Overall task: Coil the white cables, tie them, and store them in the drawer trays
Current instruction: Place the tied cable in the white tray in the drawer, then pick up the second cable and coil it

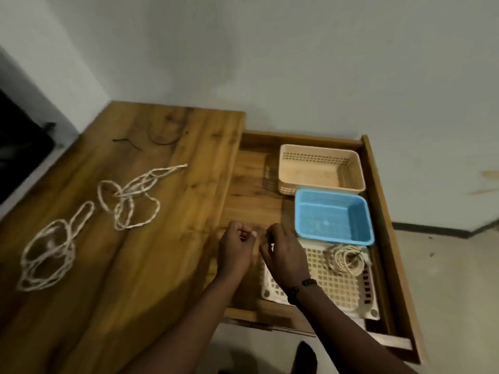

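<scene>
Two loose white cables lie on the wooden table: one [129, 197] near its middle, another [51, 249] at the left. A coiled white cable [347, 259] sits in the white grid tray [337, 287] at the near end of the open drawer [388, 238]. A blue tray [333, 215] and a peach tray [321, 168] stand behind it, both with nothing inside. My left hand [235, 249] and my right hand [283, 252] are close together above the drawer's left side, fingers curled. Whether they pinch something small between them is unclear.
The table [108, 265] meets a white wall at the back and left. A dark object [19, 147] sits at the far left. Dark thin strips [162, 136] lie near the table's back. Floor shows to the right of the drawer.
</scene>
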